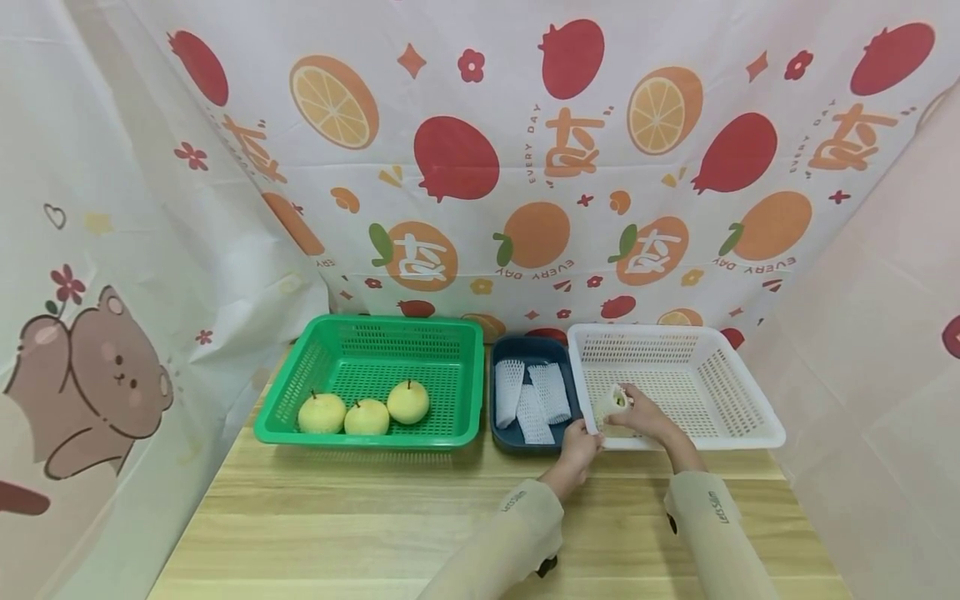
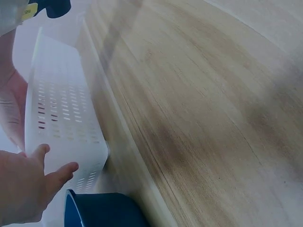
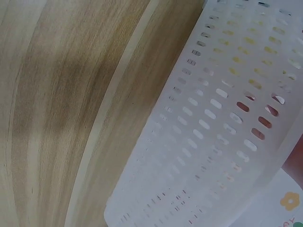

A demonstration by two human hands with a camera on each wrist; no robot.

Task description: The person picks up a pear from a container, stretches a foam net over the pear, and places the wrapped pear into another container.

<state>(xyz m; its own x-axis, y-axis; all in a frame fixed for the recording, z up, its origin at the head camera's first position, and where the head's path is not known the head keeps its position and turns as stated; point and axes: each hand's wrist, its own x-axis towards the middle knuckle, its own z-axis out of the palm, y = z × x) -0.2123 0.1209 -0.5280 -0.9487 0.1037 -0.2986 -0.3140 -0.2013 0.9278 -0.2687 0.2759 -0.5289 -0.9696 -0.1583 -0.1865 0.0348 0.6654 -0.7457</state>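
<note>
Inside the near left part of the white plastic basket [image 1: 738, 379], my right hand [image 1: 643, 414] grips a pear in a white foam net [image 1: 618, 400]. Part of the pear shows at the net's opening; fingers hide the rest. At the basket's near left corner, my left hand [image 1: 581, 448] holds the rim, two digits lying on the outer wall in the left wrist view. The right wrist view shows the basket's slotted side [image 3: 203, 127], with yellow through some slots and the right hand mostly hidden behind it.
Left of the white basket stands a dark blue tray [image 1: 498, 437] with several white foam nets [image 1: 534, 415]. Further left, a green basket [image 1: 367, 442] contains three yellow pears [image 1: 408, 402]. All stand on a wooden table [image 1: 337, 525] before a fruit-patterned curtain [image 1: 480, 75].
</note>
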